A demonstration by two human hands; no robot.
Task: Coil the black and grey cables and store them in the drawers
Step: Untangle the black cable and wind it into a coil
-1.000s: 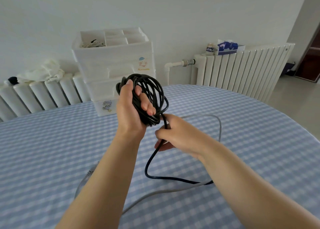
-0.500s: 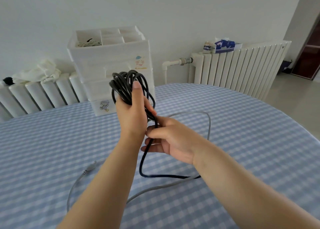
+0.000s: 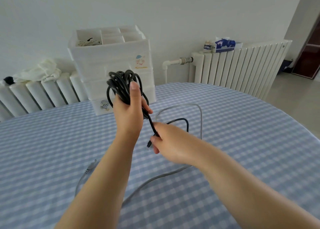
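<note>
Gripping the coiled black cable [image 3: 123, 86] upright in left hand [image 3: 129, 114], right hand [image 3: 168, 142] pinching its tail

Your two arms reach into view from the bottom edge, and both are bare along all of their visible length: no sleeve, cuff or fabric shows on either forearm. Your left hand [image 3: 129, 115] wears no glove, and no ring, watch or band shows on it or at the wrist just below it. Its thumbnail is short, plain and unpainted. Your right hand [image 3: 168, 142] is likewise ungloved, with nothing worn on the fingers or at the wrist behind it. The right forearm is slightly blurred, so fine detail there cannot be made out. Both forearms are slender, widening toward the bottom edge of the view.
</note>
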